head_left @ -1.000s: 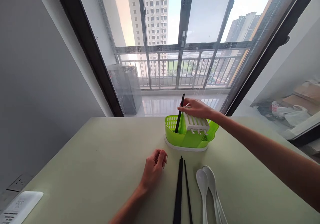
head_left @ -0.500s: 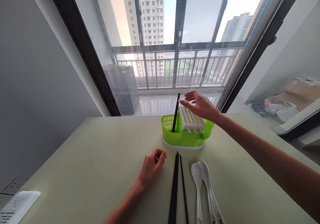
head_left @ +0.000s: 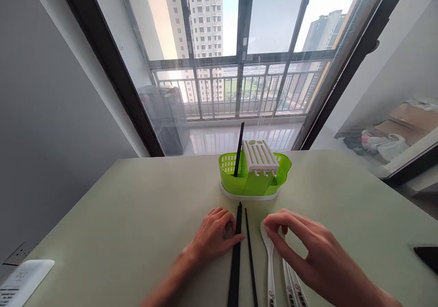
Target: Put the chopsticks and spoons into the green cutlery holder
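My left hand (head_left: 216, 232) rests by the bundle of black chopsticks (head_left: 235, 266), its fingers curled and its thumb stretched apart across them. A single black chopstick (head_left: 251, 259) lies just right of the bundle. My right hand (head_left: 313, 247) pinches thumb and forefinger at the bowl of the leftmost white spoon (head_left: 270, 266), which lies on the table. More white spoons (head_left: 290, 282) lie beside it, their bowls hidden under my right hand. Behind them stands a green utensil holder (head_left: 236, 187) with a white slotted top (head_left: 260, 156). Black chopsticks (head_left: 239, 149) lean upright in its left compartment.
The pale table (head_left: 153, 206) ends at a glass door behind the holder. A white object with printed marks (head_left: 27, 277) lies at the lower left, and a dark object (head_left: 427, 257) at the right edge. Bags and cardboard (head_left: 393, 145) show through the glass at right.
My right hand has come back from the holder's white top down to the spoons. My left hand has moved right, and its thumb now reaches over the chopstick bundle.
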The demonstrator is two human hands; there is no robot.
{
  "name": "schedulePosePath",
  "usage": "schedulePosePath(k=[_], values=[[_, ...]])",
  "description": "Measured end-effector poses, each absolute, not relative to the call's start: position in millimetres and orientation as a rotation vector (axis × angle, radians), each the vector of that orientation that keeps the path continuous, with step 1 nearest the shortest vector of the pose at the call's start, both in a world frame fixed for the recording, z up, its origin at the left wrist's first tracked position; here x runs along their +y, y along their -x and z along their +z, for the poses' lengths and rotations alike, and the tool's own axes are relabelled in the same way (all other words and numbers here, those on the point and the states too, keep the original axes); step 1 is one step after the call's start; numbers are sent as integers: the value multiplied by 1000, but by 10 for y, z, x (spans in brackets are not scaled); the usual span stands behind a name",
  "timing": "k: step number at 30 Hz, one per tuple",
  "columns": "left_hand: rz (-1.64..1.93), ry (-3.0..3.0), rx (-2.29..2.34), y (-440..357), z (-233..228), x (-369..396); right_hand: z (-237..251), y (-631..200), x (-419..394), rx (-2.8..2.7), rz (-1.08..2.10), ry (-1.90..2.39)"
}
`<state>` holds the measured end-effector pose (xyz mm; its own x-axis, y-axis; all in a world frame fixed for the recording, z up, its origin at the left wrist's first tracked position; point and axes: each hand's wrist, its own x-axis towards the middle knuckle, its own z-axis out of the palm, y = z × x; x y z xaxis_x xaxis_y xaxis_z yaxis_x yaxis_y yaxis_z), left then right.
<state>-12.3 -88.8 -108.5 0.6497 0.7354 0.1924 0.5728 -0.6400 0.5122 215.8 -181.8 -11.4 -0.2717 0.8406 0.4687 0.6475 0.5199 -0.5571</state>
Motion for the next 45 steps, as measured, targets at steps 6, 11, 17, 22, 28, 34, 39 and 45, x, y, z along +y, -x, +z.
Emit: schedulePosePath(k=[6,11,17,22,28,34,39,45], values=[[557,-2459,1096,160,-1073,-878,-194,-2203,-1955,-2060,261,1206],[509,-2472,1168,225,-1015,-840,-215,-2213,-2031,-2087,277,1222],[265,-2552,1281,301,-767,-820,-227,-2223,-2071,-2107,266,1221],[-103,-2599,1552,240,-541,-940,-244,-2225,-2096,-2151,270,1215],[-119,-2539,1618,185,-407,-1009,-223,-2224,-2091,-2199,294,1205],[625,-2269,1198,179,-54,-968,-60,-2265,-1967,-2073,361,1255],[1037,-1892,1006,-40,-43,-940,194,-2228,-1736,-1931,361,1299],[1115,-1885,965,-113,-201,-890,469,-2158,-1478,-1925,362,1275]])
